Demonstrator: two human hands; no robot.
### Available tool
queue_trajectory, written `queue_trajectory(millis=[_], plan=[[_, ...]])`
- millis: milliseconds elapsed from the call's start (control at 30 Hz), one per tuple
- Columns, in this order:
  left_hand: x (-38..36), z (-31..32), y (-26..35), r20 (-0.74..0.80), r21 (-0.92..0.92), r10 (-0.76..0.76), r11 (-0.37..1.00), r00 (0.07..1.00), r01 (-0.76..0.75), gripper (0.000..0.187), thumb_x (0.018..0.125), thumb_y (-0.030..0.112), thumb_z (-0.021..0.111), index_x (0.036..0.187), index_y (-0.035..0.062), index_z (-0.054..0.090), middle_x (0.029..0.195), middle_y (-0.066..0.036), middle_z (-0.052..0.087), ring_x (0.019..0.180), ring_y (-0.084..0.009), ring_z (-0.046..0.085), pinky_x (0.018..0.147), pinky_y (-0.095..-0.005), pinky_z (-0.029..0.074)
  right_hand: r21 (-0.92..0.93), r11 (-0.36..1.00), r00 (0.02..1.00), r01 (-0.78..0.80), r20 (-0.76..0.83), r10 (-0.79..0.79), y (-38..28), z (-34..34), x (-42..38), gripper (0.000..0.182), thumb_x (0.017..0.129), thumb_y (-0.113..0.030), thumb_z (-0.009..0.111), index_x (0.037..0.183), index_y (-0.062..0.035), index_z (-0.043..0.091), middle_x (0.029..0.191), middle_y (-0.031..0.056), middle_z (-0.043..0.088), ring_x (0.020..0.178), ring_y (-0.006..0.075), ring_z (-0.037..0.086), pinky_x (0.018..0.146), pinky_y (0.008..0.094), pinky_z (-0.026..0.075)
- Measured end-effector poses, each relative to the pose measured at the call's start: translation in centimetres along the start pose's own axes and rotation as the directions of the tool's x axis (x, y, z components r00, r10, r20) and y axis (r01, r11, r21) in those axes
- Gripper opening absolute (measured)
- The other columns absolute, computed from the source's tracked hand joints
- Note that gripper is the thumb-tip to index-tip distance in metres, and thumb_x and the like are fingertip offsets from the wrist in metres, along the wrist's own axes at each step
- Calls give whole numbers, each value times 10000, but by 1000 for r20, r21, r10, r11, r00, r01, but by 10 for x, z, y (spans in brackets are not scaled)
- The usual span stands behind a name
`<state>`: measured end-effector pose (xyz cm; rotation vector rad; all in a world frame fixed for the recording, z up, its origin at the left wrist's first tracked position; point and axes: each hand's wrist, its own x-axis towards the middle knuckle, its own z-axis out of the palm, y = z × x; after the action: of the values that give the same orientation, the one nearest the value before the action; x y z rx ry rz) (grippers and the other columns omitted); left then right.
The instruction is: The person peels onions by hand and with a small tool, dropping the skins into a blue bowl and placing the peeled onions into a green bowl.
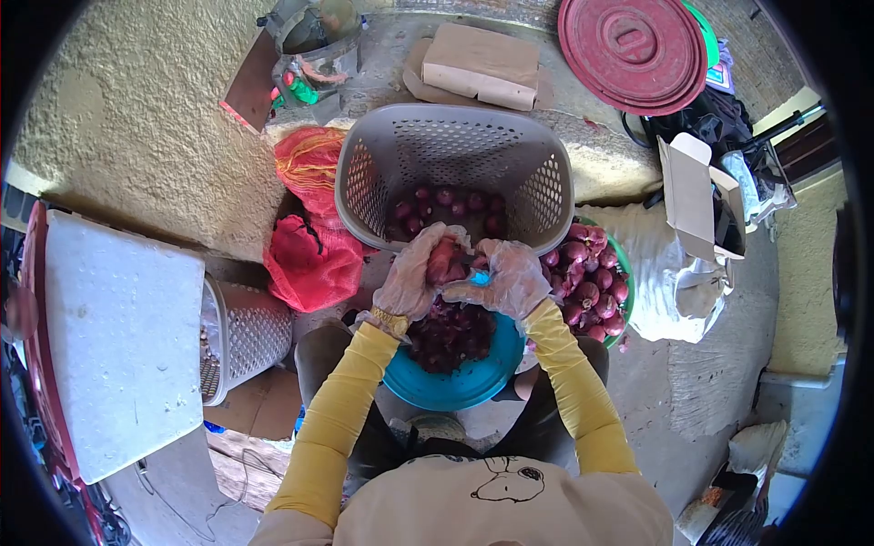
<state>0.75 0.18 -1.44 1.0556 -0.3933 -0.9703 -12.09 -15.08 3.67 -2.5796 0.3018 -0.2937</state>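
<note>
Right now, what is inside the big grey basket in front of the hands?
Red onions lie along the bottom of the grey basket. The left hand and right hand cover part of its near side; what lies behind them cannot be seen.

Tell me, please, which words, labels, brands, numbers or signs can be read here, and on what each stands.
None can be read.
Shirt: a line drawing; dark marks beside it are too unclear to read.
Packet at upper right: any print is too small.
</note>
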Motion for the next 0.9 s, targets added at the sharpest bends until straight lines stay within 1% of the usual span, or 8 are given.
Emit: queue_trajectory(millis=[267, 333, 467, 533, 567, 633, 867, 900], plan=[[-3, 2, 7, 27, 341, 33, 939, 999, -40, 430, 1099, 372, 511, 1249, -13, 631, 1140, -128, 683, 1051, -257, 689, 887, -408, 619, 12, 1000, 999, 1, 47, -2, 2, -1, 0, 769, 626, -673, 906, 1055, -61, 725, 806, 112, 726, 766, 343, 723, 720, 449, 565], [-6, 12, 12, -15, 9, 1, 1000, 1000, 0, 425, 1089, 368, 533, 1233, -19, 635, 1103, -122, 682, 1040, -246, 690, 872, -397, 621, 42, 999, 998, 3, 62, -6, 2, -3, 0, 759, 645, -661, 904, 1072, -59, 729, 795, 113, 725, 759, 345, 722, 712, 448, 564], [-1, 2, 6, 24, -245, -105, 963, 994, 108, 414, 1081, 354, 552, 1216, -28, 638, 1089, -118, 686, 1021, -223, 686, 847, -391, 619, 50, 997, 997, 53, 58, -56, -1, -2, 0, 635, 767, -606, 853, 1081, -67, 737, 777, 126, 726, 752, 364, 719, 692, 455, 562], [-2, -4, 9, 91, -442, -216, 866, 972, 234, 464, 934, -3, 654, 1383, 65, 559, 1092, -81, 682, 964, -157, 647, 819, -285, 539, 74, 997, 997, 38, 69, -44, -1, -1, 0, 592, 803, -587, 835, 1083, -73, 742, 778, 128, 728, 754, 370, 718, 689, 459, 562], [4, -13, -7, 93, -441, -218, 866, 971, 237, 464, 934, -3, 654, 1383, 65, 559, 1092, -81, 682, 964, -157, 647, 819, -285, 539, 101, 995, 995, 15, 99, -25, -1, -1, 0, 562, 824, -578, 821, 1091, -89, 748, 784, 124, 731, 759, 377, 715, 692, 460, 563], [19, -38, -50, 17, -20, -35, 999, 999, 35, 513, 954, 27, 660, 1438, 62, 494, 1122, -111, 688, 1043, -224, 675, 919, -316, 555, 128, 992, 992, -10, 127, -7, 1, 0, 0, 532, 844, -569, 807, 1099, -105, 753, 791, 120, 733, 763, 383, 713, 695, 461, 564], [9, -10, -23, -171, 396, 233, 906, 957, -149, 358, 1087, 314, 557, 1226, -9, 625, 1126, -125, 693, 1044, -251, 683, 902, -386, 589, 70, 985, 979, 160, 113, -167, 2, 6, -3, 499, 848, -569, 799, 1111, -146, 759, 837, 111, 741, 765, 386, 708, 705, 460, 563], [6, -4, -7, -168, -46, 26, 998, 985, -35, 358, 1088, 313, 557, 1230, -8, 627, 1123, -124, 697, 1053, -263, 684, 911, -389, 588, 94, 980, 977, 175, 110, -185, -4, 0, -3, 497, 845, -564, 803, 1108, -145, 758, 843, 116, 741, 768, 383, 709, 707, 463, 564]])
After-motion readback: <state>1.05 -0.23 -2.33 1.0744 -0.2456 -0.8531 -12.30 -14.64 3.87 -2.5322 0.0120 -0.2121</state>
